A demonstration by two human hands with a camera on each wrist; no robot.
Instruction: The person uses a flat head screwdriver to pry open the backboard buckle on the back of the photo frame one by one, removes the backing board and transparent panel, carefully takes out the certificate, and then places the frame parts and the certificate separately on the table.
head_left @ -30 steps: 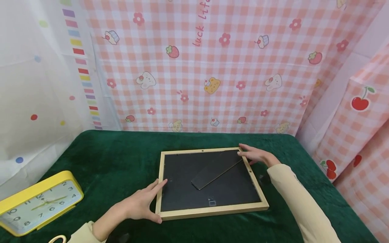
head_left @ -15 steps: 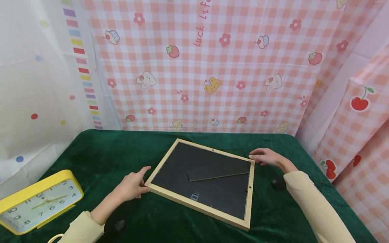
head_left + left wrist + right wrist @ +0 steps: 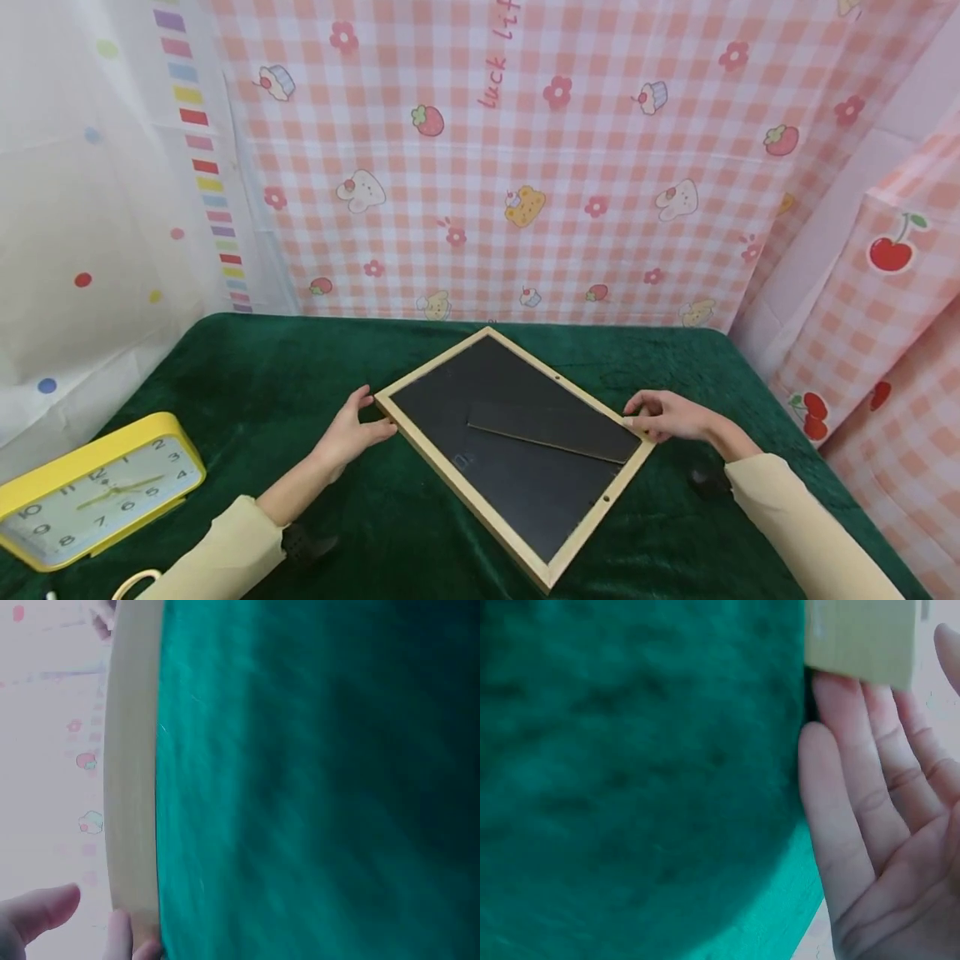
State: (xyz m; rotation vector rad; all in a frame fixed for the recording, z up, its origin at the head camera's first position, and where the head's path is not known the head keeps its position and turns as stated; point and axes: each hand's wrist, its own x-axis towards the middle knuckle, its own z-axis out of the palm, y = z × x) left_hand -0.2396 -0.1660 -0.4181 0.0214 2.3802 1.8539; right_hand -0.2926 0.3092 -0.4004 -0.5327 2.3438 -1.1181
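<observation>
Wooden frame, diagonal on green cloth; left hand and right hand apart, relaxed fingers touching opposite corners. We judge the step as turning it; next calls for evenly matched pushes.

The green-covered table carries a yellow clock toward its left side and, around the middle, a picture frame (black back uppermost), turned cornerwise
</observation>
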